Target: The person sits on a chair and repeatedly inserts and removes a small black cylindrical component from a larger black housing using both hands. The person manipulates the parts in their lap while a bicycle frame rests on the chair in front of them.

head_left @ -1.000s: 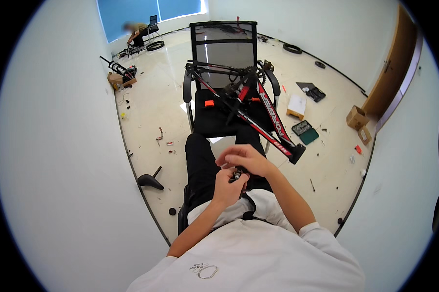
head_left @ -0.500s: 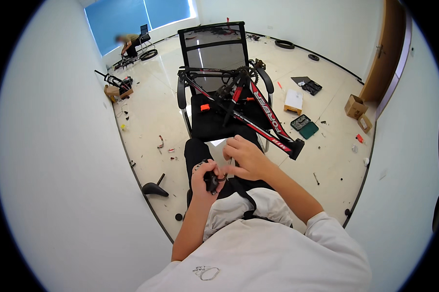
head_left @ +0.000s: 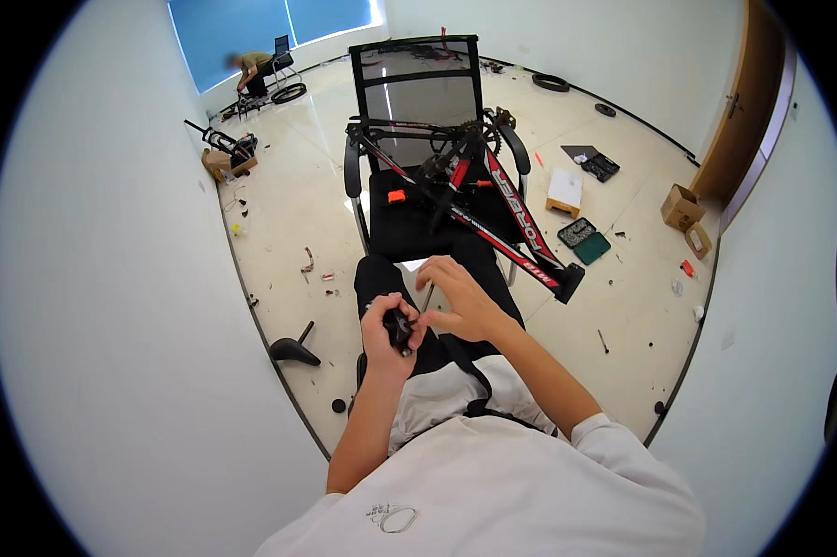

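My left hand (head_left: 387,336) is wrapped round a small black bicycle part (head_left: 399,330), whose exact kind is half hidden by the fingers. Beside it, my right hand (head_left: 463,302) is curled, thumb near the part. A thin metal hex key (head_left: 428,298) runs between the right thumb and fingertips, angled toward the black part. Both hands are above my lap. In front of my knees, a black, red and white bicycle frame (head_left: 457,174) lies across a black mesh office chair (head_left: 416,104), with its crank and chainring toward the backrest.
An orange tool (head_left: 397,196) lies on the chair seat. On the floor to the right are a green tool case (head_left: 588,247), a white-topped box (head_left: 565,190) and cardboard boxes (head_left: 682,206). A bicycle saddle (head_left: 295,351) lies at left. Another person (head_left: 249,72) bends over parts far left.
The right fingers have lifted slightly to the left, and the thin metal key now shows upright between them. The left hand has shifted slightly and still holds the black part.
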Demonstrator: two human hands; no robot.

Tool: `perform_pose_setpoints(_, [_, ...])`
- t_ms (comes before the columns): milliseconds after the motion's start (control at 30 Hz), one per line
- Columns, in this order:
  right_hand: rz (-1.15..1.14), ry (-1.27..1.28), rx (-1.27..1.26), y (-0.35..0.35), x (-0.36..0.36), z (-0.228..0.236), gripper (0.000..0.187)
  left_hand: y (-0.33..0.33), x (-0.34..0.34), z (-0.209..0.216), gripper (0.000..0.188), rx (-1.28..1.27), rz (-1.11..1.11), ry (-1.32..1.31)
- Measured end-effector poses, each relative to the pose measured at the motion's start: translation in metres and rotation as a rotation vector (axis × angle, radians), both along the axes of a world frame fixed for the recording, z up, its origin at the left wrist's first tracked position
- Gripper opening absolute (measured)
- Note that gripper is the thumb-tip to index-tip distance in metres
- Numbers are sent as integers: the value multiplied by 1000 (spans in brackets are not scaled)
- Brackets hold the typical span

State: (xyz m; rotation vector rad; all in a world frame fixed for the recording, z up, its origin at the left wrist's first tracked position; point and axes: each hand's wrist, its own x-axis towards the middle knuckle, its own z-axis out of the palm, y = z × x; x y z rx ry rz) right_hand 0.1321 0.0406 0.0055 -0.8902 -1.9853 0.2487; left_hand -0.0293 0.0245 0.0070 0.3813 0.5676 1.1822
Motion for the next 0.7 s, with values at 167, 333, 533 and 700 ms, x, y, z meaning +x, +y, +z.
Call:
perform_pose_setpoints(167, [-33, 622, -554, 7, 2, -22, 54, 9, 5, -16, 23, 331, 28, 288])
perform_pose_setpoints(333, [163, 1051, -966, 15, -4, 0, 21, 14, 25, -65, 20, 665, 69, 764])
perform_pose_setpoints(533, [117, 1158, -873, 0, -19, 29, 30, 1, 35, -53, 13, 861, 220, 858])
perform_pose_setpoints(700, [-10, 1017, -584, -3, -29, 36, 28, -5, 27, -31, 16, 945, 262, 894])
